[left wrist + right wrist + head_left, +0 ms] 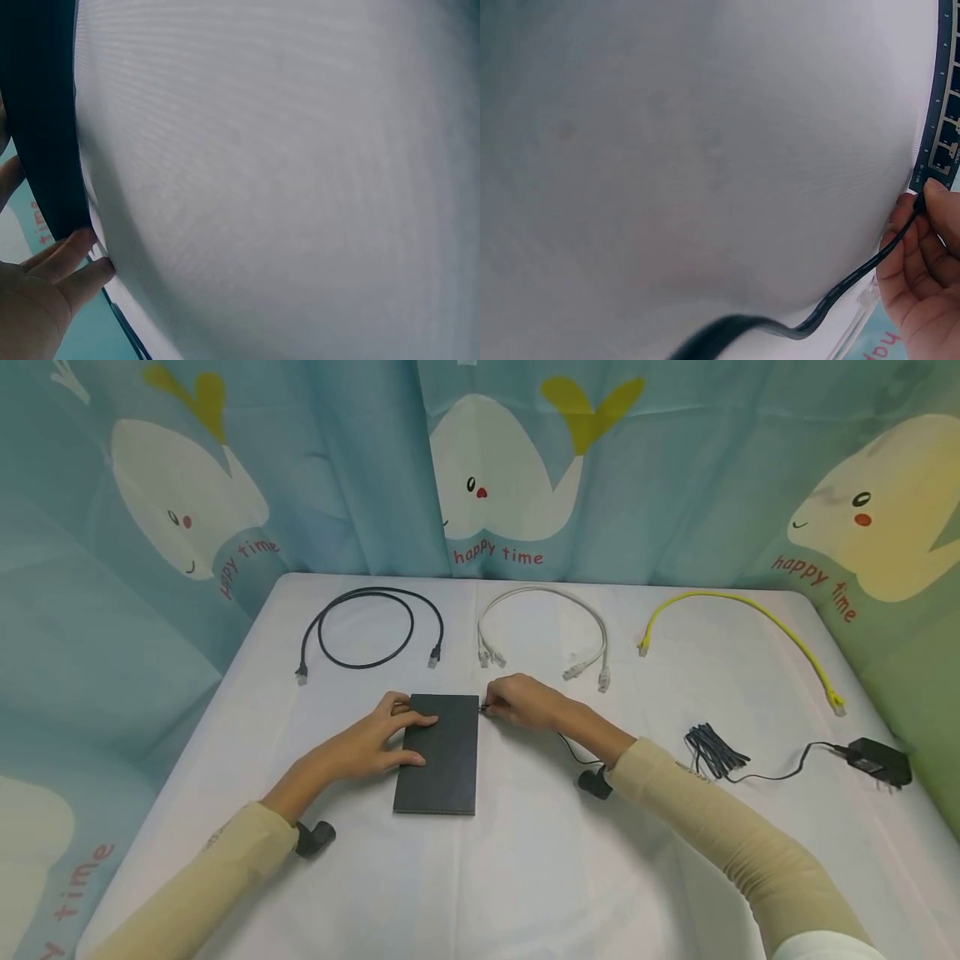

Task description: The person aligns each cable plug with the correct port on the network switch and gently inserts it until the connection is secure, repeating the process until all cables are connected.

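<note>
A flat black network switch (441, 768) lies on the white table, its row of ports (949, 120) facing right. My left hand (365, 743) holds its left side, with thumb and index finger on the top face. The other fingers (75, 255) lie against its side. At the far end of the port side, my right hand (522, 702) pinches the plug of a thin black power cord (840, 289). The plug's tip is right at the switch's edge, partly hidden by the fingers.
Behind the switch lie a coiled black network cable (365, 666), white network cables (558, 591) and a yellow network cable (780, 621). At right are the bundled cord (712, 750) and its black power adapter (877, 762). A curtain (360, 485) hangs behind the table.
</note>
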Demonstrator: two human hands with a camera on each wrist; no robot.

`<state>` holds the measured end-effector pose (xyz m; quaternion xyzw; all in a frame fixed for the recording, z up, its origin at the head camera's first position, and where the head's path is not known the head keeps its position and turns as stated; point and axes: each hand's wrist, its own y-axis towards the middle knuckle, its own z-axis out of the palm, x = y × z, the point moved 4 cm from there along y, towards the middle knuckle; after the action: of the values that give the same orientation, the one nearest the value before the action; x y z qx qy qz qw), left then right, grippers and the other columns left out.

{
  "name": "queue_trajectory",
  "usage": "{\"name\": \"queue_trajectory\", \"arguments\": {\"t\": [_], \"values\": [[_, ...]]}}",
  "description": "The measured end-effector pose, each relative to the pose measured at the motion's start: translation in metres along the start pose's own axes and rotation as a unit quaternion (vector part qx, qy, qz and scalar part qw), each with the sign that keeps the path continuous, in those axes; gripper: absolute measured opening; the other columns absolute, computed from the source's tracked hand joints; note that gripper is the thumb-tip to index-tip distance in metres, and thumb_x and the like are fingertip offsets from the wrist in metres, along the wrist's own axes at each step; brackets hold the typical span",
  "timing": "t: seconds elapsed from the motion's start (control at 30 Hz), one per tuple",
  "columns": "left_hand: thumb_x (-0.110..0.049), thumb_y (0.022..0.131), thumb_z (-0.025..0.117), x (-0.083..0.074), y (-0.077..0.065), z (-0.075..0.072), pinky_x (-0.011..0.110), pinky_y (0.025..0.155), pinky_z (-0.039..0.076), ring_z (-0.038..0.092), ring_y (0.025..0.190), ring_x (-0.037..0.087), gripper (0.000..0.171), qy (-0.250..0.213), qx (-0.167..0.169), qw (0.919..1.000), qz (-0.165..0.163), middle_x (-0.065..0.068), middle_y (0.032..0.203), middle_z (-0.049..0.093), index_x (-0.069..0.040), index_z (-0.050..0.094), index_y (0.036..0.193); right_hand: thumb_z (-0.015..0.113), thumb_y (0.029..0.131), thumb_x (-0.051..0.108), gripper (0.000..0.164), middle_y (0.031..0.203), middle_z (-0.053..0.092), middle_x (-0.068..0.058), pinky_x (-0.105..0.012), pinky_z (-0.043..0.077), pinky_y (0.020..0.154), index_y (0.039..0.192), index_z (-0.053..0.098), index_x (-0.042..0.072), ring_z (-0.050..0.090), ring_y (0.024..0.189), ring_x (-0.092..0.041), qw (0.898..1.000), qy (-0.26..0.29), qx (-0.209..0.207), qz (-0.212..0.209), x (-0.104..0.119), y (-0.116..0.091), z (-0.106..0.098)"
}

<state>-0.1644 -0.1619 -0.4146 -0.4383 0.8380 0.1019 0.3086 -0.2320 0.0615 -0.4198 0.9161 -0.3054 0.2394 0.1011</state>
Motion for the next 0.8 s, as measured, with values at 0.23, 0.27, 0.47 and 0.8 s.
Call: {"name": "queue_trajectory", "arguments": {"t": [0.23,0.27,0.47,0.8], "values": [[-0.04,0.083,0.07,0.0005,0.0018,0.0016,0.053,0.098,0.037,0.031,0.13,0.037,0.059,0.007,0.0,1.0,0.002,0.02,0.139,0.028,-0.018,0.053,0.135,0.064,0.09,0.006,0.005,0.088,0.065,-0.005,-0.024,0.049,0.071,0.089,0.065,0.001,0.061,0.079,-0.014,1.0,0.001,0.004,0.0,-0.0008,-0.0004,0.0007],[-0.04,0.083,0.07,0.0002,0.002,0.0014,0.053,0.098,0.037,0.032,0.13,0.037,0.059,0.009,0.001,1.0,0.002,0.02,0.139,0.028,-0.018,0.053,0.135,0.064,0.09,0.006,0.005,0.088,0.065,-0.005,-0.024,0.049,0.071,0.09,0.065,0.001,0.061,0.079,-0.014,1.0,0.002,0.003,-0.001,-0.0007,-0.0006,0.0005],[-0.039,0.083,0.071,-0.0015,0.0018,0.001,0.054,0.096,0.038,0.031,0.13,0.039,0.06,0.012,0.005,0.9999,0.004,0.022,0.139,0.028,-0.017,0.053,0.136,0.063,0.09,0.006,0.004,0.086,0.064,-0.003,-0.024,0.048,0.069,0.089,0.065,0.002,0.06,0.077,-0.013,1.0,-0.002,0.001,-0.004,-0.0001,-0.0003,-0.0002],[-0.039,0.083,0.07,-0.0014,0.002,0.0016,0.054,0.097,0.037,0.029,0.131,0.04,0.059,0.011,0.006,0.9999,0.005,0.023,0.14,0.026,-0.017,0.053,0.136,0.063,0.09,0.004,0.005,0.086,0.066,-0.005,-0.022,0.049,0.07,0.09,0.066,0.0,0.061,0.077,-0.014,1.0,-0.018,0.012,-0.014,0.0045,0.0043,-0.0023]]}}
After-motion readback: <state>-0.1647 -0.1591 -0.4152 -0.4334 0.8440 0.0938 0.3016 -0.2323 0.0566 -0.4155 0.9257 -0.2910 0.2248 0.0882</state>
